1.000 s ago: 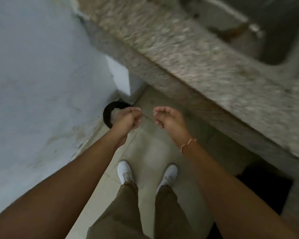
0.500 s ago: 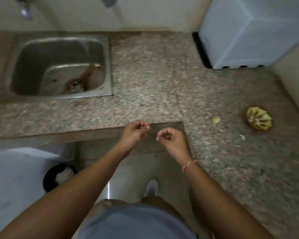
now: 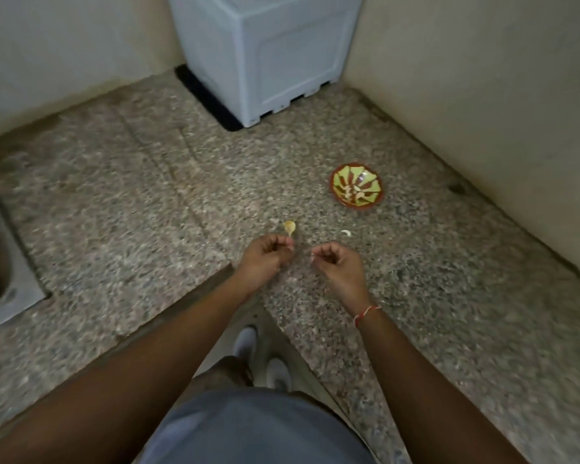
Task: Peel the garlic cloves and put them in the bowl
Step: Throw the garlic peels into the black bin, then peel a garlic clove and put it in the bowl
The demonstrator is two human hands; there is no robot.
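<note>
My left hand [image 3: 265, 259] and my right hand [image 3: 337, 267] hover side by side over the inner corner of the granite counter [image 3: 148, 202], both with fingers curled in. I see nothing between the fingers of either hand. Just beyond my left fingertips a yellowish garlic piece [image 3: 289, 226] lies on the counter. A small white clove [image 3: 346, 233] lies to its right. Further back right stands the green-and-red patterned bowl [image 3: 340, 192], holding a few pale peeled cloves [image 3: 354, 192].
A pale blue-white appliance [image 3: 265, 51] stands on a black mat in the back corner. Walls close off the counter at the back and right. The steel sink's rim [image 3: 10, 279] shows at the left edge. My shoes and the floor are below the counter's corner.
The view swung from the floor and a black bin, past the sink, to the counter corner with the bowl. Both hands kept their curled pose, close together.
</note>
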